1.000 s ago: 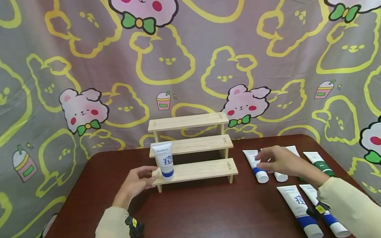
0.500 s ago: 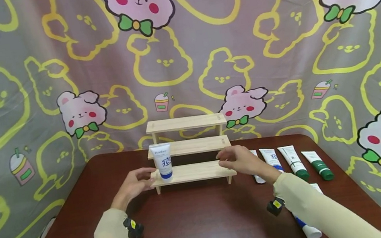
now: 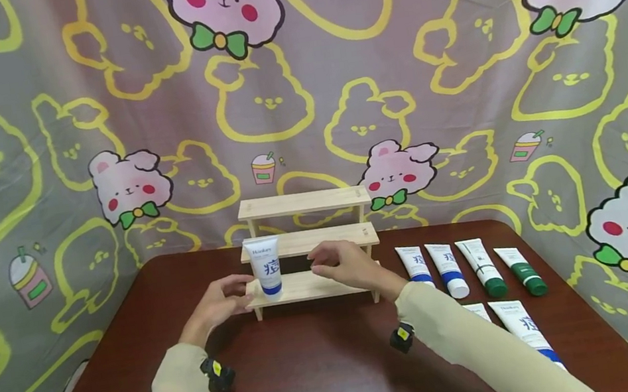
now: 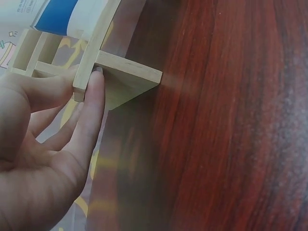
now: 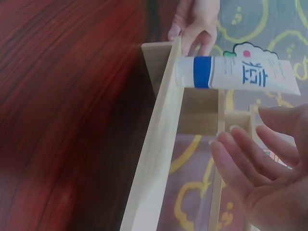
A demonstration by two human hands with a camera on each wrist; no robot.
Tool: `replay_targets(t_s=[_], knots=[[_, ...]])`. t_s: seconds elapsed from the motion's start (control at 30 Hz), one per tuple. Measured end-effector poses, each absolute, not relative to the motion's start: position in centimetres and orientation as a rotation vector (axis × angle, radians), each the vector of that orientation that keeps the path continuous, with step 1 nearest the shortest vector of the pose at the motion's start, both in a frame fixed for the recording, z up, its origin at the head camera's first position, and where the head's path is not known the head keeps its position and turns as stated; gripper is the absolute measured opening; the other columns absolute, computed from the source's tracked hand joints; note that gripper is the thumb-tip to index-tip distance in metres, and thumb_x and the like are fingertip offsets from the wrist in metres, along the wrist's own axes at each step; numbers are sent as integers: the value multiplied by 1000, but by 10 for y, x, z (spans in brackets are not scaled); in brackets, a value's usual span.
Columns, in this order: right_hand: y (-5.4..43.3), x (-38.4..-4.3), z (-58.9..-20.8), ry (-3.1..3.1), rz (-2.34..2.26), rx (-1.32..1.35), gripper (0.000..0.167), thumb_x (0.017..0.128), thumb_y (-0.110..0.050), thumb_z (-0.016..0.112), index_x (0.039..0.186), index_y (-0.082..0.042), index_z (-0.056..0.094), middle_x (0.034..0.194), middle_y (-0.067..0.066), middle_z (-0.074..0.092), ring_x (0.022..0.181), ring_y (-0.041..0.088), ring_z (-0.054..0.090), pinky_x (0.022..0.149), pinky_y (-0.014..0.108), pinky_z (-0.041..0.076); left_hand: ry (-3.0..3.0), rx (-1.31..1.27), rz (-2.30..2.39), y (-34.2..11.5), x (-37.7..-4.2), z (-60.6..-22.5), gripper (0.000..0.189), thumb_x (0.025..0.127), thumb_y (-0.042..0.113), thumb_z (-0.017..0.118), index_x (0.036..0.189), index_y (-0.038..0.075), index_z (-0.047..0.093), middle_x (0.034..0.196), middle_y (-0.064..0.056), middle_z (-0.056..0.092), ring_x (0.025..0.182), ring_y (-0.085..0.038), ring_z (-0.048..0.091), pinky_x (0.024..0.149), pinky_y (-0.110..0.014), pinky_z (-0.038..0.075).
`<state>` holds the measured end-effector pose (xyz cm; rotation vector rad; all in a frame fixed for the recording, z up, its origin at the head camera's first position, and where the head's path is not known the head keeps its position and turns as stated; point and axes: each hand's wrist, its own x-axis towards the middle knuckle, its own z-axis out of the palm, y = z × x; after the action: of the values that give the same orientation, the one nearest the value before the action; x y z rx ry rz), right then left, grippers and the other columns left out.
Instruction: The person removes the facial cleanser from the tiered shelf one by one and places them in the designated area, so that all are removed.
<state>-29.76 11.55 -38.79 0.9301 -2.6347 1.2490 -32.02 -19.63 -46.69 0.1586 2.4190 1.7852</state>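
A white squeeze tube (image 3: pixel 267 271) with a blue band and white cap stands upright, cap down, on the left end of the lowest step of a three-tier wooden display shelf (image 3: pixel 302 286). My left hand (image 3: pixel 217 303) pinches the left end of that step. In the left wrist view its thumb lies above the board (image 4: pixel 86 74) and a finger presses from underneath. To the right of the tube, my right hand (image 3: pixel 354 264) hovers over the step with loosely curved fingers and holds nothing. The right wrist view shows a gap between its fingertips and the tube (image 5: pixel 236 73).
On the right side of the dark wooden table (image 3: pixel 328 381) lie several tubes, some blue-banded (image 3: pixel 447 269) and some green-capped (image 3: pixel 483 268). My right forearm partly covers the nearer tubes (image 3: pixel 522 331). A patterned curtain (image 3: pixel 270 101) hangs right behind the shelf.
My right hand has swept left from above the lying tubes to the shelf, near the standing tube. My left hand keeps its pinch on the step, and the standing tube stays put.
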Motion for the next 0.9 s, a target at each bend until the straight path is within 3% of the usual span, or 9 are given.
replay_targets(t_s=[0.53,0.9], knots=[[68,-301,-393,-2609,1399,838,35,91,-15,76,122,-4,64,111,11,69,98,22,67,88,35,55,2433,202,1775,-194,-322,-464,42,88,-10,68,129,-6,58,110,-24,63,86,-30,66,73,-41,61],[46,-302,-412,-2512,1554,794,43,81,-11,85,117,-1,63,104,13,69,96,29,69,83,33,58,2468,200,1735,-195,-322,-464,41,88,-9,68,128,-5,59,108,-21,64,87,-29,67,73,-40,61]])
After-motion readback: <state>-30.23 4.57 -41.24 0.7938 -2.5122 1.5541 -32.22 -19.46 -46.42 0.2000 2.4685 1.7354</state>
